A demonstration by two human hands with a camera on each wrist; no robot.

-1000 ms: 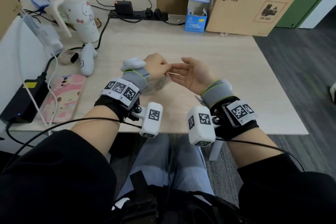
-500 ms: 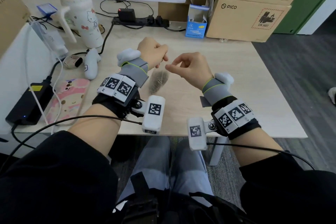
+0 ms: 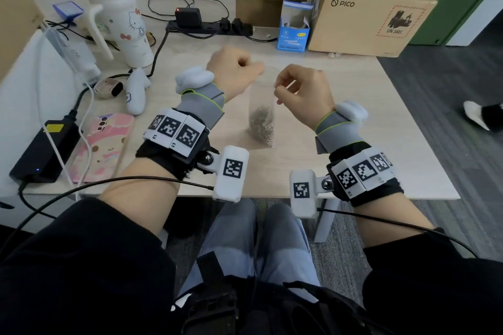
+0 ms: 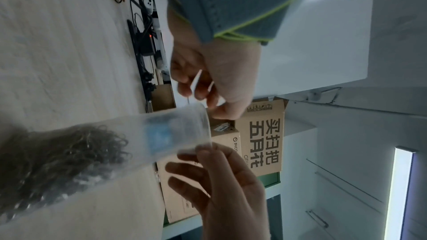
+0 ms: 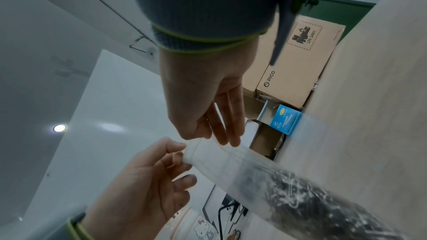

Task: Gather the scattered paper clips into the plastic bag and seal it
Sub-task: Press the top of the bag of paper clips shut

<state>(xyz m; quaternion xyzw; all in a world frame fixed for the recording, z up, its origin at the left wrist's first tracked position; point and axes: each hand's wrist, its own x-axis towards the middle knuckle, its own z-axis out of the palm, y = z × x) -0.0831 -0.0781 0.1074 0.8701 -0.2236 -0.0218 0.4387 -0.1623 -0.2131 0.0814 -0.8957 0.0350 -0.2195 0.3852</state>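
The wooden desk [image 3: 340, 128] carries two stacked cardboard boxes [image 3: 364, 22] at the far right corner and a Hello Kitty tumbler [image 3: 128, 27] at far left. Compared with half a second before, the camera sits closer to the desk and both hands stand higher above it. The clear plastic bag [image 3: 262, 106], which then showed only as a grey blur under the left wrist, now hangs upright between the hands, its bottom at or just above the desktop; contact cannot be confirmed. The paper clips [image 3: 261, 124] fill its lower part as one dark mass; none are visible loose on the desk.

The left hand [image 3: 231, 73] pinches the bag's top edge at one corner, thumb against curled fingers. The right hand [image 3: 303, 90] pinches the opposite corner, where it earlier was a loose fist apart from the bag. The left wrist view shows the bag mouth [image 4: 203, 127] parted and not yet pressed shut.

Motion blur softens the bag in both wrist views, so single clips are hard to separate. The bag's top rim is nearly invisible against the desk in the head view. The small blue box [image 3: 292, 32] is open; its contents cannot be read
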